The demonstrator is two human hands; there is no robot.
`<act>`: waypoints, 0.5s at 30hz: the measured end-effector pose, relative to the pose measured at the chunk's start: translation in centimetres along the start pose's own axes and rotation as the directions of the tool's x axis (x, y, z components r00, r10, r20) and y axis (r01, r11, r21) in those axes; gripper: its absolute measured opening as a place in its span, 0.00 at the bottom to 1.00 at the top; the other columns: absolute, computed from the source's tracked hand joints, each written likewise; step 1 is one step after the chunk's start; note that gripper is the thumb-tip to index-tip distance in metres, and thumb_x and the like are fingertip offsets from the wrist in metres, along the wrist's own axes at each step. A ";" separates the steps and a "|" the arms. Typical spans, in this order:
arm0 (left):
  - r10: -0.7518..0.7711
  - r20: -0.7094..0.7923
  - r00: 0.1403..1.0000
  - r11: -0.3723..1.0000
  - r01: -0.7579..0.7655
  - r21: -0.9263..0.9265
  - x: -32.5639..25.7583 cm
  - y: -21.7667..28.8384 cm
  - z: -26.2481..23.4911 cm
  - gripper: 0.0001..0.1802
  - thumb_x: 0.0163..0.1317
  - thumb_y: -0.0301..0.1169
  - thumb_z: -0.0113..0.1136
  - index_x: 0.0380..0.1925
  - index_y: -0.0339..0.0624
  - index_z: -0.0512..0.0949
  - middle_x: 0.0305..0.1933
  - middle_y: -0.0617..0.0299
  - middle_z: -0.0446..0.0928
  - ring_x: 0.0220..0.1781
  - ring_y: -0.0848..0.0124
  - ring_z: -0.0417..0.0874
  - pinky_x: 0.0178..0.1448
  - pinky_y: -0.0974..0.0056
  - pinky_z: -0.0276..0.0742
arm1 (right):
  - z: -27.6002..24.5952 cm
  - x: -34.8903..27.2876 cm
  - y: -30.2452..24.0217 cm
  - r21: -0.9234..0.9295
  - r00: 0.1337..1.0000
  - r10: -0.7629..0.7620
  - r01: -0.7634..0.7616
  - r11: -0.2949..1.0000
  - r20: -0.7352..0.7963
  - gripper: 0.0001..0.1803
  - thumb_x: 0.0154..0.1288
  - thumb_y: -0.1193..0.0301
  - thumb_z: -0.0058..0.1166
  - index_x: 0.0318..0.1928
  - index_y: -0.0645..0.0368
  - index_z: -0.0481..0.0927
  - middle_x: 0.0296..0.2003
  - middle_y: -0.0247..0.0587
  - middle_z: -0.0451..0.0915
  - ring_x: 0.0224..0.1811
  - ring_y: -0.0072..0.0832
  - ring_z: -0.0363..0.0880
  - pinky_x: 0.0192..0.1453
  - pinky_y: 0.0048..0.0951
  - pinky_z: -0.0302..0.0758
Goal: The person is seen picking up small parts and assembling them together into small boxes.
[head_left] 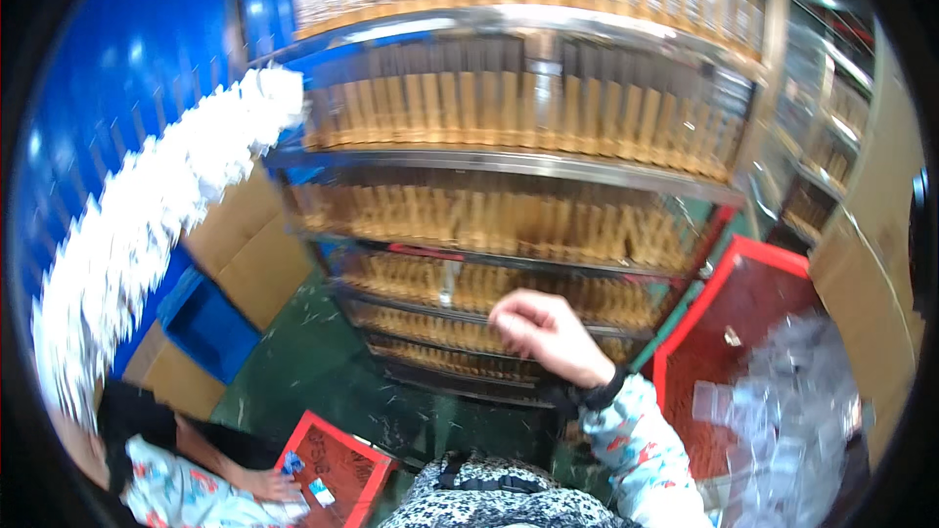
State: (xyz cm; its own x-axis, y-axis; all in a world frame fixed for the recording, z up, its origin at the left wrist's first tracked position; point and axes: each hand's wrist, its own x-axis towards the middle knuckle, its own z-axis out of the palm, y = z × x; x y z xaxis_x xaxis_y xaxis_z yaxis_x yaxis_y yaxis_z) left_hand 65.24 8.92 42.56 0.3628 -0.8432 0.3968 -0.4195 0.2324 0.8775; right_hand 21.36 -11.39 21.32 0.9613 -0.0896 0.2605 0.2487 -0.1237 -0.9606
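Note:
My right hand (pixel 550 329) is raised before the lower shelves of a metal rack (pixel 509 158), its fingers curled and nothing visible in them. A dark band circles that wrist above a floral sleeve. At the lower left edge, my left hand (pixel 80 448) grips the lower end of a long, curved bundle of white pieces (pixel 147 205), which reaches up toward the rack's left side. Blur and the dark picture rim hide most of the left fingers. Dense rows of tan, upright slender pieces (pixel 469 103) fill the rack; their kind is smeared by motion.
A blue bin (pixel 210 323) and cardboard (pixel 256 252) stand left of the rack. Clear plastic pieces (pixel 782 420) are heaped at right by a red-edged panel (pixel 734 332). Another person's bare limb (pixel 220 464) reaches toward a red box (pixel 337 469) at lower left.

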 end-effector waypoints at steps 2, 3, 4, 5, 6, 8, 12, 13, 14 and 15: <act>0.067 0.101 0.993 0.996 -0.061 -0.057 3.3 -4.0 6.3 0.16 0.65 0.44 0.51 0.42 0.43 0.73 0.32 0.57 0.75 0.33 0.65 0.76 0.37 0.60 0.70 | -3.7 -1.2 -2.9 -0.078 0.971 -0.059 0.042 0.996 -0.231 0.10 0.67 0.67 0.51 0.44 0.58 0.76 0.28 0.23 0.75 0.28 0.10 0.70 0.29 0.15 0.68; 0.103 0.140 0.985 0.993 -0.093 -0.075 3.9 -4.9 9.0 0.16 0.65 0.44 0.51 0.42 0.43 0.73 0.32 0.57 0.75 0.33 0.65 0.76 0.38 0.60 0.70 | -4.8 -2.0 -4.3 -0.119 0.931 -0.119 0.083 0.989 -0.344 0.10 0.67 0.68 0.51 0.45 0.58 0.76 0.28 0.23 0.75 0.28 0.10 0.70 0.29 0.15 0.68; 0.131 0.163 0.978 0.990 -0.120 -0.079 3.5 -5.5 10.7 0.16 0.65 0.44 0.51 0.41 0.43 0.72 0.31 0.58 0.74 0.33 0.65 0.75 0.38 0.61 0.70 | -5.7 -2.5 -5.3 -0.157 0.883 -0.184 0.127 0.979 -0.432 0.10 0.66 0.68 0.51 0.45 0.57 0.76 0.27 0.23 0.74 0.27 0.10 0.69 0.28 0.15 0.67; 0.171 0.191 0.967 0.983 -0.154 -0.097 3.3 -6.0 12.6 0.16 0.65 0.44 0.51 0.41 0.43 0.72 0.31 0.58 0.74 0.33 0.65 0.75 0.38 0.61 0.70 | -6.9 -3.7 -6.6 -0.198 0.829 -0.229 0.145 0.969 -0.510 0.10 0.66 0.70 0.50 0.46 0.57 0.76 0.27 0.24 0.74 0.26 0.10 0.69 0.28 0.14 0.67; 0.205 0.220 0.954 0.976 -0.182 -0.122 2.9 -6.1 15.5 0.16 0.64 0.44 0.52 0.40 0.43 0.72 0.31 0.58 0.73 0.33 0.65 0.75 0.38 0.61 0.70 | -8.6 -5.0 -7.1 -0.337 0.748 -0.353 0.183 0.924 -0.562 0.11 0.67 0.68 0.50 0.47 0.56 0.76 0.27 0.25 0.74 0.25 0.10 0.68 0.27 0.14 0.66; 0.250 0.249 0.936 0.963 -0.215 -0.160 1.2 -6.2 19.4 0.16 0.64 0.44 0.52 0.39 0.43 0.71 0.30 0.58 0.73 0.33 0.66 0.74 0.39 0.61 0.70 | -9.7 -8.3 -9.9 -0.346 0.675 -0.286 0.048 0.937 -0.681 0.13 0.68 0.66 0.49 0.48 0.60 0.74 0.29 0.26 0.74 0.29 0.13 0.69 0.32 0.17 0.68; 0.372 0.308 0.875 0.915 -0.290 -0.281 -1.8 -5.6 25.5 0.16 0.63 0.45 0.53 0.37 0.43 0.71 0.29 0.59 0.71 0.34 0.66 0.73 0.39 0.61 0.69 | -10.2 -15.1 -12.3 -0.508 0.496 -0.401 -0.098 0.856 -0.771 0.20 0.72 0.56 0.42 0.52 0.58 0.73 0.25 0.29 0.72 0.26 0.14 0.67 0.30 0.18 0.66; 0.405 0.331 0.852 0.896 -0.298 -0.329 -1.7 -5.8 26.9 0.16 0.63 0.45 0.53 0.37 0.43 0.70 0.29 0.59 0.71 0.34 0.66 0.73 0.40 0.61 0.69 | -9.9 -16.7 -12.5 -0.527 0.455 -0.413 -0.156 0.835 -0.789 0.20 0.73 0.56 0.42 0.52 0.59 0.73 0.25 0.30 0.72 0.26 0.14 0.67 0.30 0.18 0.67; 0.433 0.354 0.829 0.877 -0.298 -0.376 -1.5 -6.2 28.2 0.16 0.63 0.45 0.53 0.36 0.43 0.70 0.29 0.59 0.71 0.34 0.66 0.73 0.40 0.61 0.69 | -9.5 -18.2 -12.6 -0.535 0.412 -0.420 -0.218 0.816 -0.809 0.21 0.73 0.56 0.41 0.52 0.59 0.73 0.25 0.30 0.72 0.26 0.15 0.67 0.30 0.19 0.67; 0.460 0.377 0.804 0.857 -0.291 -0.425 -1.3 -6.5 29.4 0.16 0.63 0.45 0.53 0.36 0.43 0.70 0.28 0.59 0.70 0.34 0.66 0.73 0.40 0.61 0.69 | -8.8 -19.7 -12.7 -0.496 0.354 -0.386 -0.311 0.811 -0.852 0.21 0.73 0.56 0.41 0.50 0.60 0.73 0.24 0.32 0.72 0.25 0.17 0.67 0.30 0.20 0.67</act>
State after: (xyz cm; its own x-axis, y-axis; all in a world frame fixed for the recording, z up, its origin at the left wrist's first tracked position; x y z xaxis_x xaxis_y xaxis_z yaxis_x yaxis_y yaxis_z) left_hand 43.05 -5.77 28.43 -0.2148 -0.7538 0.6210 -0.1112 0.6506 0.7513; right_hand -1.74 -16.78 29.23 0.1432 -0.8259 0.5453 -0.1558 -0.5629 -0.8117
